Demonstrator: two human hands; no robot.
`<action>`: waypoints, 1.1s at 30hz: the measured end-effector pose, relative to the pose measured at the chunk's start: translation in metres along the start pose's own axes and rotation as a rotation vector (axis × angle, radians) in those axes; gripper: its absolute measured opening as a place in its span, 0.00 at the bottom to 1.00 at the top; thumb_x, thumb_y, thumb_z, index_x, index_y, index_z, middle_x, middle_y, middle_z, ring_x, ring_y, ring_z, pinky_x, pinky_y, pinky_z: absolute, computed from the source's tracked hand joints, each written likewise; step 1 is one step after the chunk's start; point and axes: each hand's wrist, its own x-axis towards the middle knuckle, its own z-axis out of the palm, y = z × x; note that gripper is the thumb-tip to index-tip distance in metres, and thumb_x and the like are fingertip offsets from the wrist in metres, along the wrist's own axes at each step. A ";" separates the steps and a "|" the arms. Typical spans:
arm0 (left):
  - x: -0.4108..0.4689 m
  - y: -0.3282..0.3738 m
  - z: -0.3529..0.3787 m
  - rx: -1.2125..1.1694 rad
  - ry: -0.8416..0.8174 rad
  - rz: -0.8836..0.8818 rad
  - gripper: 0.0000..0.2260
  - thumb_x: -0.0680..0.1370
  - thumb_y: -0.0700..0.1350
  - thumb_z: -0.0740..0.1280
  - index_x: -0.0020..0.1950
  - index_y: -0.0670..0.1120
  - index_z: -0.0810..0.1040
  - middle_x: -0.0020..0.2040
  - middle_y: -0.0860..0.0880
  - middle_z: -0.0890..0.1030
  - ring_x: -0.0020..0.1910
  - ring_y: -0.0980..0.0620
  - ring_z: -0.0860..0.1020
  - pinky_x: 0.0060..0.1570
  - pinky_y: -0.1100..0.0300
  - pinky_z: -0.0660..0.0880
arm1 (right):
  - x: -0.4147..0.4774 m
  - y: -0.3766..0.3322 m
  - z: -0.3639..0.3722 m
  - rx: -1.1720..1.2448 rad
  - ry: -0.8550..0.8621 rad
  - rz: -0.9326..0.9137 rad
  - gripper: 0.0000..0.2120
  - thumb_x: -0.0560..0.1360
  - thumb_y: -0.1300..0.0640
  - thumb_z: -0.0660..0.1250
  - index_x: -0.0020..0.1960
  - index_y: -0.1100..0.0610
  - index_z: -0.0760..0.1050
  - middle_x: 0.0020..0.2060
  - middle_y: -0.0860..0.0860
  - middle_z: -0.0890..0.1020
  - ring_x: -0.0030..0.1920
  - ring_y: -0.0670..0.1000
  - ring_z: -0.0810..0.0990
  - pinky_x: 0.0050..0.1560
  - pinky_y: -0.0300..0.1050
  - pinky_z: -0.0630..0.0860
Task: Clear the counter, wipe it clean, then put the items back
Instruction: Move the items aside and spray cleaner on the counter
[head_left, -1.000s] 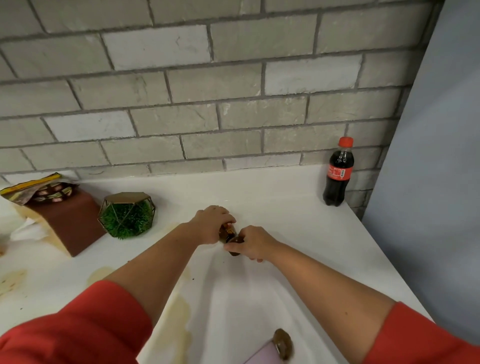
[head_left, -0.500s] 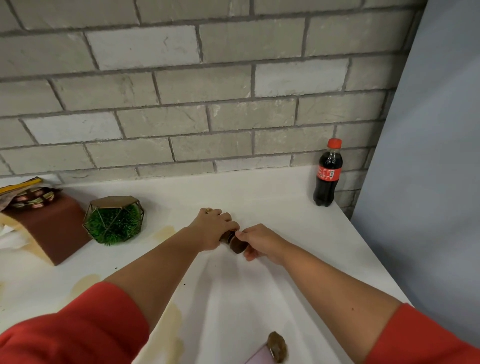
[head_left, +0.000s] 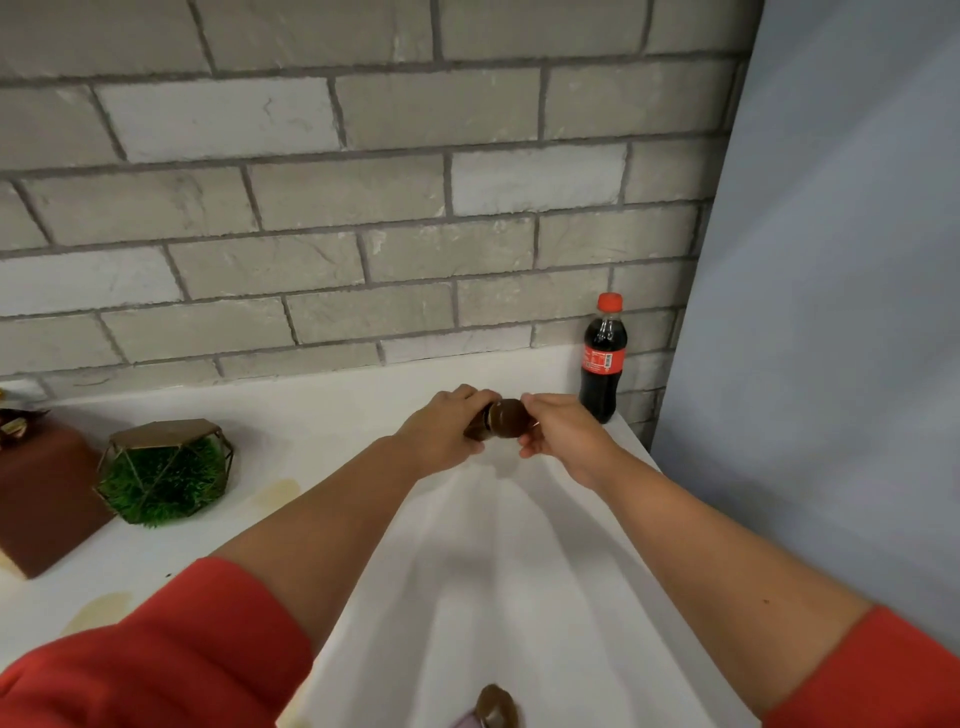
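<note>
While over counter (head_left: 519, 571), brown object (head_left: 510, 418) sits between left hand (head_left: 441, 431) and right hand (head_left: 566, 434), both gripping.

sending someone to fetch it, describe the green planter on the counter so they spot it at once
Start at the grey brick wall and drop to the white counter below it, then look along its left side. Just right of a brown box sits the planter: a faceted gold wire frame filled with green grass-like tufts, the only green thing there.
</note>
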 end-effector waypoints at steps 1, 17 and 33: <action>0.005 0.005 0.001 -0.047 0.016 -0.003 0.26 0.73 0.40 0.69 0.68 0.52 0.66 0.62 0.48 0.70 0.60 0.46 0.70 0.58 0.51 0.71 | 0.000 -0.003 -0.004 0.007 0.011 -0.028 0.13 0.82 0.58 0.55 0.54 0.65 0.75 0.37 0.57 0.76 0.31 0.51 0.74 0.35 0.42 0.76; 0.058 0.057 0.015 -0.466 0.143 -0.101 0.19 0.77 0.46 0.66 0.66 0.43 0.69 0.59 0.45 0.75 0.56 0.49 0.74 0.51 0.62 0.67 | 0.038 -0.038 -0.054 -0.715 0.139 -0.424 0.15 0.71 0.56 0.72 0.55 0.62 0.76 0.47 0.52 0.74 0.48 0.51 0.75 0.51 0.43 0.73; 0.073 0.058 0.005 -0.567 0.052 -0.195 0.22 0.79 0.39 0.61 0.73 0.47 0.64 0.71 0.47 0.67 0.68 0.48 0.69 0.66 0.58 0.65 | 0.090 -0.053 -0.043 -1.058 0.239 -0.201 0.14 0.76 0.58 0.66 0.59 0.63 0.72 0.53 0.59 0.79 0.51 0.57 0.80 0.45 0.44 0.74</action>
